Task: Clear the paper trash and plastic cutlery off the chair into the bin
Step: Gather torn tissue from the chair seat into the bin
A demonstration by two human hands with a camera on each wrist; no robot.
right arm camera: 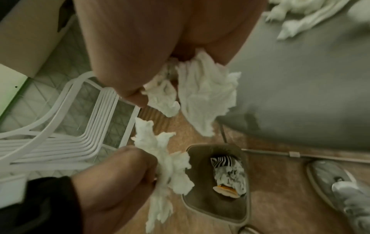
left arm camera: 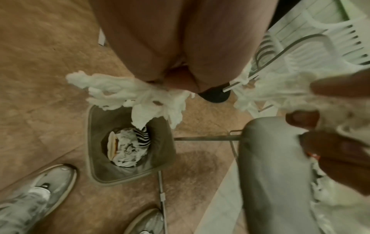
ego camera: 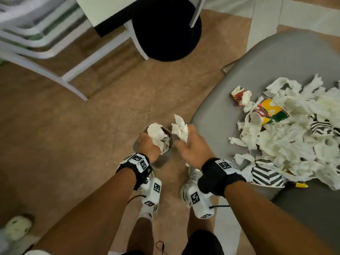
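Note:
A small grey bin (ego camera: 135, 145) stands on the floor by the grey chair seat (ego camera: 230, 92). My left hand (ego camera: 147, 141) grips a wad of white tissue (ego camera: 156, 133) right over the bin's mouth. Beside it, at the seat's front corner, my right hand (ego camera: 185, 139) grips another crumpled tissue (ego camera: 180, 128). The left wrist view looks straight down into the bin (left arm camera: 90, 142), which holds tissue, striped paper and a flattened cup (left arm camera: 128, 147). A heap of torn white paper (ego camera: 294, 133) with a colourful paper cup (ego camera: 270, 111) and striped wrappers (ego camera: 268, 175) covers the seat. I cannot make out any cutlery.
Stacked white plastic chairs (ego camera: 36, 45) stand at the far left and a black round stool (ego camera: 165, 30) straight ahead. My shoes (left arm camera: 50, 182) are on the brown floor just behind the bin. The chair's metal legs (left arm camera: 206, 138) run beside the bin.

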